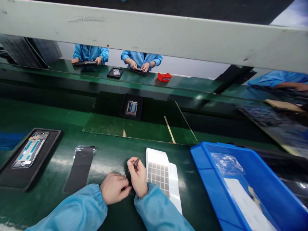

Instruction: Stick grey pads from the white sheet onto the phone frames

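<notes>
My right hand [137, 175] is closed around dark tweezers [138, 160], whose one end sticks up past the fingers. Beside it, my left hand [115, 187] is closed with the fingers curled in, close to the lower end of the tweezers. Whatever the left fingers hold, if anything, is hidden. A white sheet of grey square stickers [157, 175] lies just right of my right hand, its far end curling up. Left of my hands is a dark flat strip with a clear edge [80, 168]. Farther left, a phone frame [30, 150] rests in a black tray [47, 160].
A blue bin [209, 186] at right holds clear plastic bags and white paper. Ahead, another black tray [124, 110] with a phone frame sits on a green board [106, 123]. Across the bench, co-workers in blue sleeves handle trays near a red box [164, 77]. A pale beam [154, 33] crosses above.
</notes>
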{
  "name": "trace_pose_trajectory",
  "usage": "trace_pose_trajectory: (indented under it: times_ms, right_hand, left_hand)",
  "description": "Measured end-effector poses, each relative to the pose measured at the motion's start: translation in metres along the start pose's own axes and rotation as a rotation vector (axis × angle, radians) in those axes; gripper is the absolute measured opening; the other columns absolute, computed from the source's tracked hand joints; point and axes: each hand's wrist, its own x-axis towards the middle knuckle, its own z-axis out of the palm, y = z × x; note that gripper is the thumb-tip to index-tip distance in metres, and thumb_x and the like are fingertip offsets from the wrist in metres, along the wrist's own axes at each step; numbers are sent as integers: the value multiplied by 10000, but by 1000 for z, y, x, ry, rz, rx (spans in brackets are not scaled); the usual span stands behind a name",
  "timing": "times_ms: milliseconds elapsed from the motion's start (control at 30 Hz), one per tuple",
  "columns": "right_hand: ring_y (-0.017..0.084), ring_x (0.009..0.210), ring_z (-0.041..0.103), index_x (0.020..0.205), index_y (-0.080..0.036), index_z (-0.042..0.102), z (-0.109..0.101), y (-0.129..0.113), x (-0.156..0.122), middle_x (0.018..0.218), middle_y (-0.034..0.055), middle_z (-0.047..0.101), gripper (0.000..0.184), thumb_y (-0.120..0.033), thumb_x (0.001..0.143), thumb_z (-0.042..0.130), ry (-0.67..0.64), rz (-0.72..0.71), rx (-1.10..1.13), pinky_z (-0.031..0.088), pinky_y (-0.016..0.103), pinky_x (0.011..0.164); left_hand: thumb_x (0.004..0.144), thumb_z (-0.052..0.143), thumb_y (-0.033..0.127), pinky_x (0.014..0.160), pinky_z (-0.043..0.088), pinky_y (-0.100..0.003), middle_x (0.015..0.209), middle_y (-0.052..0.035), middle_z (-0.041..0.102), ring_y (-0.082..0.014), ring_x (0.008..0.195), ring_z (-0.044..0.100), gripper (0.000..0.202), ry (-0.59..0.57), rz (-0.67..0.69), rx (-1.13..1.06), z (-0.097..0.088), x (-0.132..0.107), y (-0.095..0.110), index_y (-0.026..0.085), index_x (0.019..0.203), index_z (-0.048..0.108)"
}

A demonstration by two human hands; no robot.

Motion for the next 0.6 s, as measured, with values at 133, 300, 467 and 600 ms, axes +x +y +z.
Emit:
trace_pose_trajectory:
  times_ms: [133,300,467,600]
  right_hand:
    - [161,649,524,923,-208,628,-1,0,0,727,-9,576,244,-447,963,594,-8,0,-3,431,278,617]
    - [159,649,515,912,-214,621,-2,1,-1,726,-16,568,235,-442,964,597,-16,4,-10,421,275,618]
    - [155,652,510,919,-212,621,-2,2,-1,729,-17,567,219,-425,967,601,-23,2,-7,420,274,624]
    - [158,653,517,918,-214,622,-2,3,-1,727,-16,574,211,-419,964,605,-25,3,-6,421,277,626]
  left_hand:
    - [846,615,232,571,356,-258,646,9,649,-126,602,596,190,7,2,-4,0,0,0,198,662,580]
    - [850,608,230,565,370,-251,639,6,639,-129,600,594,196,6,5,-8,-1,0,0,203,658,583]
    - [844,609,214,571,363,-247,645,8,647,-125,600,596,193,6,2,-12,-3,0,1,197,655,575]
    - [839,616,208,566,347,-249,645,14,649,-121,595,598,192,11,-2,-10,-3,1,2,195,654,567]
